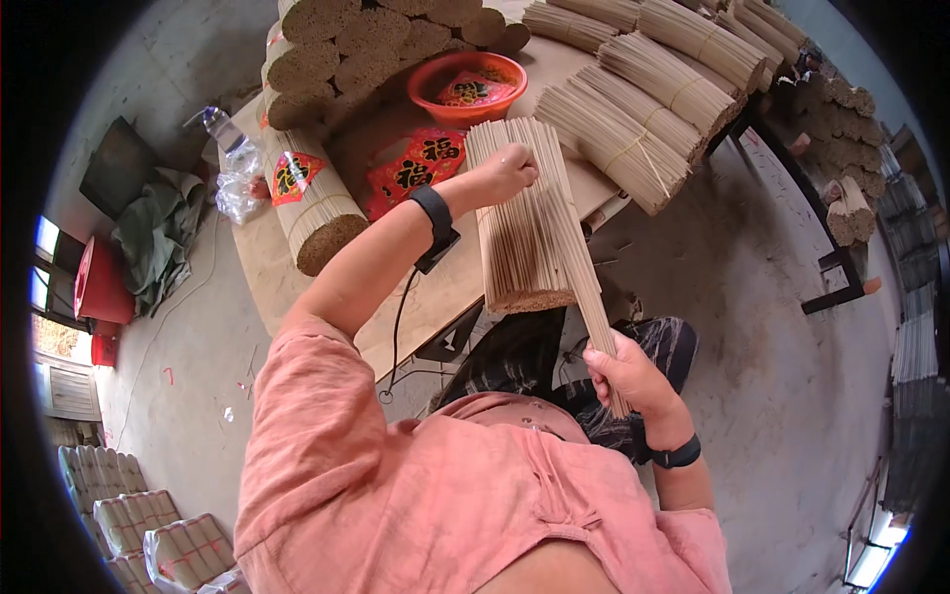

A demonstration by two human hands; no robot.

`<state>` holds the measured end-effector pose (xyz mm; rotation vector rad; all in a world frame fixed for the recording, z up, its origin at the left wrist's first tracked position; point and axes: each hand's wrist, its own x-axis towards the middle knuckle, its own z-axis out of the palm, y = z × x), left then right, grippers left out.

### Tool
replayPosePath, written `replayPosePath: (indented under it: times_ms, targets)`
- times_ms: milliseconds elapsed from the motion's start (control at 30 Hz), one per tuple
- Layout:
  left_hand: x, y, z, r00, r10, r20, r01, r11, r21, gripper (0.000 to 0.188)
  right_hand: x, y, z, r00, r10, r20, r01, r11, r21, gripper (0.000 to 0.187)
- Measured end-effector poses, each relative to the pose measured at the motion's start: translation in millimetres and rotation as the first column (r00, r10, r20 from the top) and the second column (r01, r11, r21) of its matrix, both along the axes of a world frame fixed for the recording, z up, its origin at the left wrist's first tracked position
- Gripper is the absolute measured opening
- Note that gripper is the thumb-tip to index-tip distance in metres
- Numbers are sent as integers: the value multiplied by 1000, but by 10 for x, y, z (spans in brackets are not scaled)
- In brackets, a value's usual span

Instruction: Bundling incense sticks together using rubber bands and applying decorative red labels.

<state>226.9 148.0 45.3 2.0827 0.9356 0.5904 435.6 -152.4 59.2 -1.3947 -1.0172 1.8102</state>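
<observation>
A thick bundle of thin bamboo sticks (520, 238) lies at the table's near edge, its cut ends toward me. My left hand (503, 176) is closed in a fist against the top of this bundle near its far end; whatever its fingers may hold is hidden. My right hand (631, 374) grips the near end of a slim handful of sticks (592, 307). That handful runs along the bundle's right side and juts out past it toward me.
An orange-red bowl (416, 87) and red printed paper labels (391, 178) lie beyond. A labelled bundle (322, 223) and stacked bundles (336, 45) stand left; loose-ended tied bundles (623, 139) line the right. A clear bottle (223, 129) sits at the table's left edge. A cable (401, 317) hangs down.
</observation>
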Motion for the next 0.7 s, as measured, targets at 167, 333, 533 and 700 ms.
replayPosePath:
  times_ms: [167, 333, 533, 700]
  targets:
    - [63, -54, -36, 987, -3, 161, -34, 974, 224, 13, -50, 84, 40, 1000, 29, -9, -30, 998, -48, 14]
    - [109, -263, -44, 978, -73, 195, -53, 818, 573, 8, -74, 384, 174, 995, -22, -99, 10, 993, -122, 15]
    - [140, -353, -6, 970, -110, 216, -69, 731, 679, 13, -183, 1200, 251, 999, 32, -22, -32, 999, -24, 24]
    - [114, -381, -13, 979, -88, 183, -52, 762, 645, 14, -320, 1755, 162, 999, -31, 8, 31, 998, -58, 23]
